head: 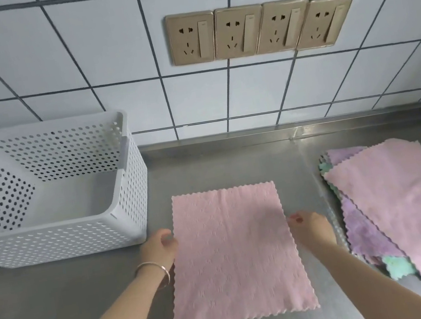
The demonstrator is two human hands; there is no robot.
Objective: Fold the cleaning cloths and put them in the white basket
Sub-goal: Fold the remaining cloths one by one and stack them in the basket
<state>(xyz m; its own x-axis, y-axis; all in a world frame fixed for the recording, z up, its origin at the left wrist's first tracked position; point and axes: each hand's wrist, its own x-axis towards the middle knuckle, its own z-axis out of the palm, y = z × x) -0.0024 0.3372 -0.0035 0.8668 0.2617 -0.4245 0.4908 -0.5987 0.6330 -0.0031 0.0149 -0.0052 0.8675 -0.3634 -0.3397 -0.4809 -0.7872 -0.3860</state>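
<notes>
A pink cleaning cloth (235, 254) lies spread flat on the steel counter in front of me. My left hand (160, 248) pinches its left edge about midway along. My right hand (311, 227) pinches the right edge at the same height. The white perforated basket (130, 219) stands at the left, close to my left hand, and holds nothing that I can see. A stack of unfolded cloths (410, 207), pink on top with purple and green ones under it, lies at the right.
The steel counter (231, 161) runs back to a tiled wall. Four gold wall sockets (260, 28) sit on the wall above the cloth. A silver bangle (156, 271) is on my left wrist.
</notes>
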